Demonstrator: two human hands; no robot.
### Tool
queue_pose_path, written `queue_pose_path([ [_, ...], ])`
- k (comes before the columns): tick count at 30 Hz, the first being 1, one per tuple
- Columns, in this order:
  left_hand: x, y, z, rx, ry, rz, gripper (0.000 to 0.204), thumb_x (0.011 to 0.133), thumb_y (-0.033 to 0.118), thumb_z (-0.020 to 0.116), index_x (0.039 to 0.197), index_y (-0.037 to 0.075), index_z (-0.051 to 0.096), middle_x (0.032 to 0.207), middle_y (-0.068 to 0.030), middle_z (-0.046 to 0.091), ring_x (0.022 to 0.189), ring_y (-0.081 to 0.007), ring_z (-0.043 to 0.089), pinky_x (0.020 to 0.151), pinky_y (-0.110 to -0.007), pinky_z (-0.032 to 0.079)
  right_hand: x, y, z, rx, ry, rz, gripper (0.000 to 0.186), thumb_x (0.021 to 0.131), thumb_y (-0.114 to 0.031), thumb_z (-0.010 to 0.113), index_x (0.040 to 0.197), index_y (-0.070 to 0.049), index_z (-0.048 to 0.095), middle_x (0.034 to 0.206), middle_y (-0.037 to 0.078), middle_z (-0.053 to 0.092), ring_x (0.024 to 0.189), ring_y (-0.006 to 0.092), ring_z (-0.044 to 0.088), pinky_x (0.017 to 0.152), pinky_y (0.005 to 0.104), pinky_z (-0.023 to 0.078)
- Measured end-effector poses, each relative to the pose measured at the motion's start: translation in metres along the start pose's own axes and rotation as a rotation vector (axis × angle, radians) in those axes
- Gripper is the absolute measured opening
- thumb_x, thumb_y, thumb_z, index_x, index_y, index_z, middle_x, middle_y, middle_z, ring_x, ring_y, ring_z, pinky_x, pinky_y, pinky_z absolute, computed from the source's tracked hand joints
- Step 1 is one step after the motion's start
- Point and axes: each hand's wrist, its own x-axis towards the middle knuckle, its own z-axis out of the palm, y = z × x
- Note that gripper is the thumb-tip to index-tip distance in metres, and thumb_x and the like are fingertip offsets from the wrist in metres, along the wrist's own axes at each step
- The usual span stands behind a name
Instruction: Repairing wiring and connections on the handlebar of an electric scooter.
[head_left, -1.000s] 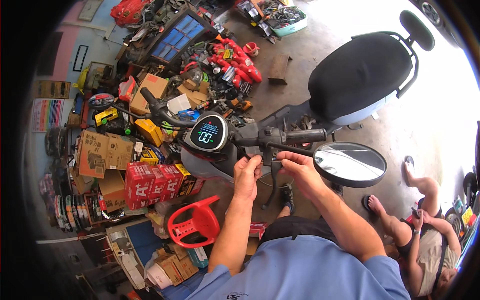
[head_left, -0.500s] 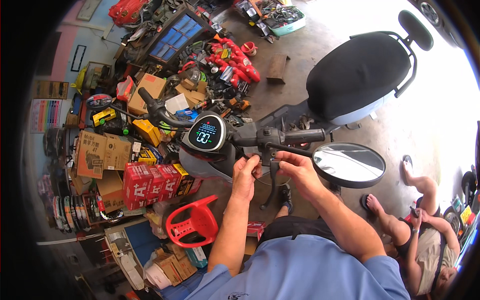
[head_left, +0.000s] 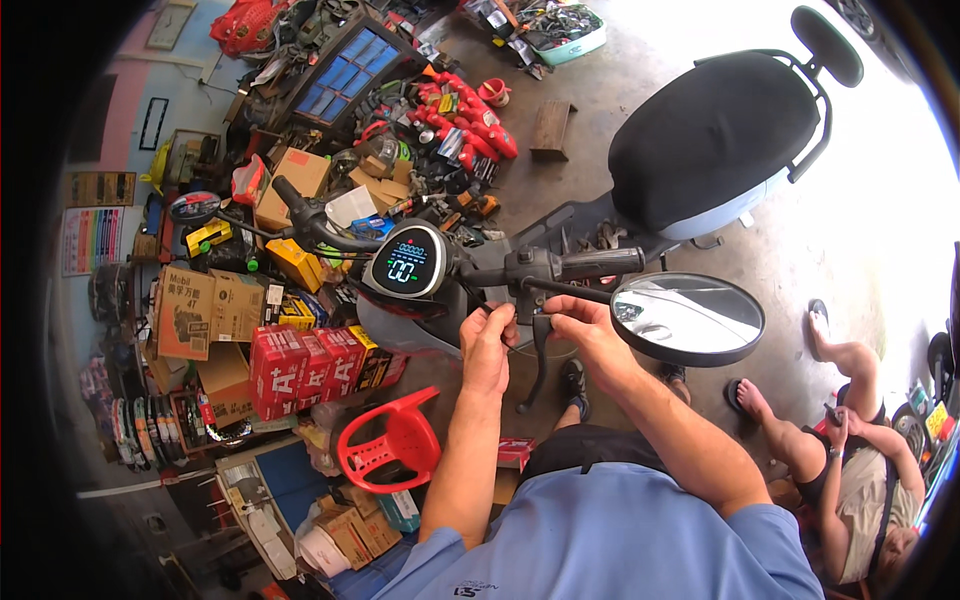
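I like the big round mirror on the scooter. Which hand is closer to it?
The right hand is closer, just left of the round mirror, below its stalk. The left hand is farther left, under the lit display.

One view only, from a fisheye camera on the person's head, looking steeply down and forward over the blue shirt at the scooter's handlebar point(head_left: 560, 268), which sits close, at arm's length in the middle of the picture. The forearms enter from the lower edge. The wide lens bends the floor, seat point(head_left: 715, 135) and box clutter point(head_left: 210, 305) round a dark rim, heaviest on the left.
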Motion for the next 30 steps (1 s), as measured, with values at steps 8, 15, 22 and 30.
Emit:
queue_pose_path([
  [8, 0.001, 0.002, -0.004, -0.017, -0.02, 0.028, 0.008, 0.086, 0.014, 0.061, 0.084, 0.008, 0.057, 0.071, 0.0027, 0.052, 0.062, -0.0067, 0.044, 0.057, -0.024, 0.036, -0.003, -0.004, 0.001, 0.131, -0.035, 0.064, 0.021, 0.086, -0.01, 0.057, 0.105, -0.002, 0.059, 0.102, 0.003, 0.059, 0.091, 0.0109, 0.055, 0.083, 0.0262, 0.045],
  [15, -0.002, 0.008, -0.004, -0.01, -0.074, -0.058, 0.01, 0.087, 0.017, 0.063, 0.09, 0.008, 0.059, 0.078, 0.0022, 0.057, 0.067, -0.0065, 0.05, 0.061, -0.023, 0.04, 0.0, -0.001, 0.002, 0.087, -0.044, 0.047, 0.021, 0.086, -0.008, 0.057, 0.106, -0.001, 0.059, 0.102, 0.003, 0.06, 0.092, 0.0106, 0.056, 0.081, 0.0265, 0.046],
  [22, 0.003, 0.001, -0.01, -0.056, -0.112, -0.014, 0.007, 0.086, 0.013, 0.064, 0.087, 0.007, 0.061, 0.077, 0.0014, 0.058, 0.067, -0.007, 0.05, 0.061, -0.023, 0.04, -0.006, -0.017, 0.008, 0.044, -0.005, 0.039, 0.019, 0.087, -0.005, 0.057, 0.104, 0.001, 0.062, 0.099, 0.003, 0.063, 0.086, 0.0091, 0.058, 0.078, 0.0248, 0.048],
  [30, 0.006, 0.011, -0.023, -0.053, -0.167, -0.042, 0.013, 0.089, 0.019, 0.058, 0.088, 0.006, 0.061, 0.078, -0.0001, 0.059, 0.068, -0.0075, 0.05, 0.064, -0.023, 0.039, -0.003, -0.024, 0.017, 0.09, -0.009, 0.059, 0.018, 0.086, -0.005, 0.057, 0.102, 0.0, 0.061, 0.095, 0.003, 0.063, 0.085, 0.01, 0.059, 0.079, 0.0254, 0.048],
])
